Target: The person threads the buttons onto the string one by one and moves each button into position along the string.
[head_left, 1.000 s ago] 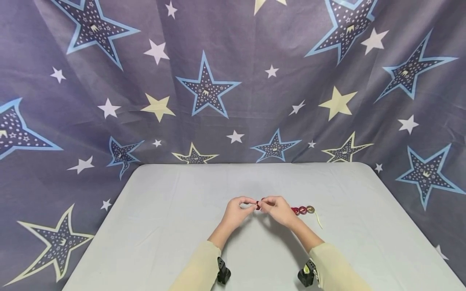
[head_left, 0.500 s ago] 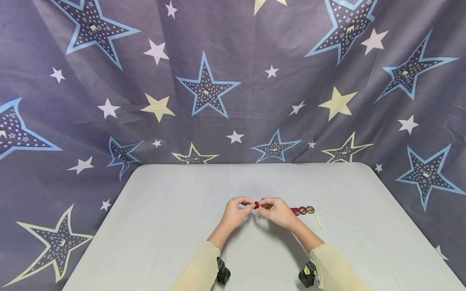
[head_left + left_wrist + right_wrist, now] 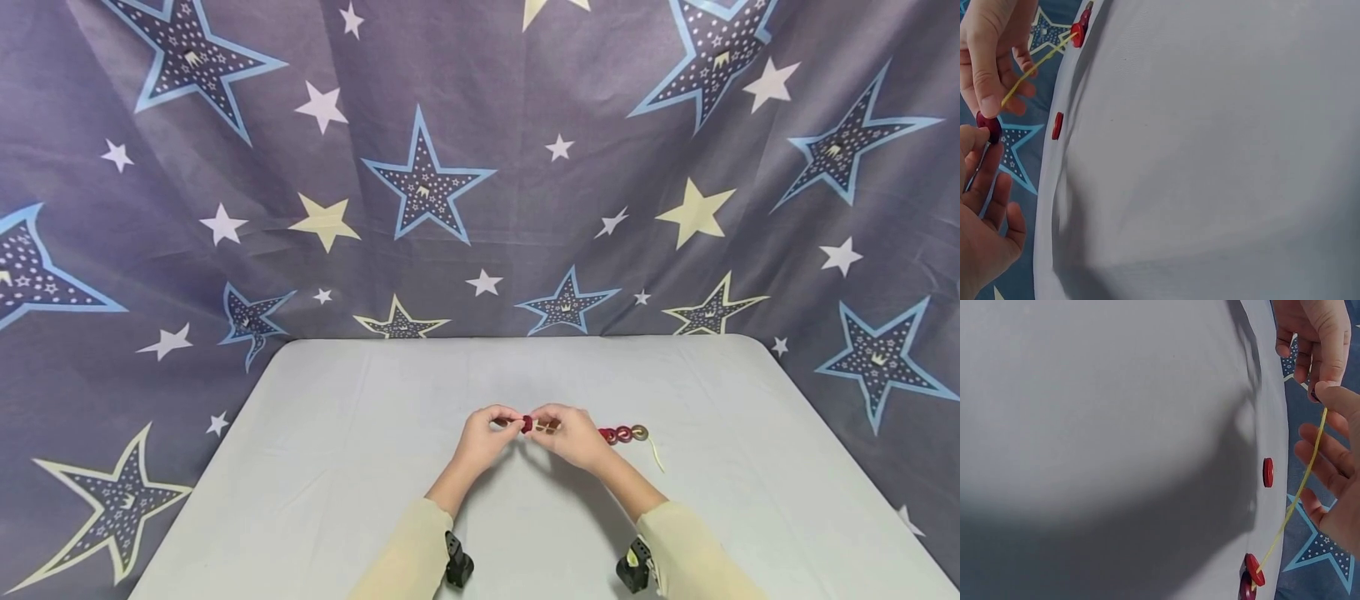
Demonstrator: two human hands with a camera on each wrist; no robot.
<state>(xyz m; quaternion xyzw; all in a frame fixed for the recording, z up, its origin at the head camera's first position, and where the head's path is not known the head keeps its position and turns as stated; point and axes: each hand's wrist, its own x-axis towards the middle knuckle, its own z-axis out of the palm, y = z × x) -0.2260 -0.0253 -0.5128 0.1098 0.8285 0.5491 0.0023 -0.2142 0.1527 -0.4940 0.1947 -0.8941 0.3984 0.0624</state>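
Note:
A dark red button [image 3: 989, 128] is pinched between the thumb and fingers of my left hand [image 3: 480, 437], above the table. Close against its other side are the fingertips of my right hand [image 3: 572, 437], which pinch a yellow cord [image 3: 1305, 478]; the exact contact is partly hidden. From there the cord runs down to a red button [image 3: 1254, 569] on the table, with a darker one against it. In the head view, a row of threaded red and brownish buttons [image 3: 623, 434] lies right of my right hand, with a loose cord tail [image 3: 657, 456] beyond.
One separate red button [image 3: 1057, 126] stands out on the white-covered table [image 3: 360, 467], near its far edge. A star-patterned curtain [image 3: 465, 267] hangs behind the table. Black wrist cameras [image 3: 459, 562] sit at both cuffs.
The dark red button has turned and shows more between my fingertips. My right fingers have shifted slightly at its side. The row of buttons on the table stays still.

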